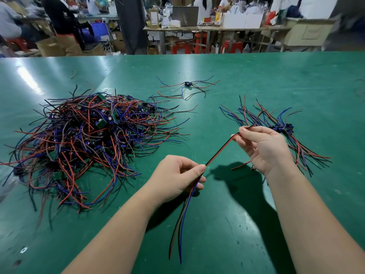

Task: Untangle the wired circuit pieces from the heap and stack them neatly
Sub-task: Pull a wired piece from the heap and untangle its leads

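Between the two hands, above the near part of the table, one wired circuit piece is held taut. The left hand has its fingers curled round the piece's middle, thumb and forefinger pinching where the red and black leads come out. The board itself is hidden in that grip, and the blue and brown leads hang down from it toward the person. The right hand pinches the far ends of the red and black leads, so that span slants up and to the right.

Just beyond the right hand and a little to its right lies the sorted stack, its boards gathered in the middle and its wires fanning from far-left to near-right. That axis crosses the held piece's line, so laying it down probably calls for a turn. The right hand is clearly the nearer one.

Well apart on the left sprawls the tangled heap, and one lone piece lies farther back near the centre. Everything rests on a glossy, scuffed green table. Behind it is a workshop with cluttered benches, red stools, cardboard boxes and blurred people.
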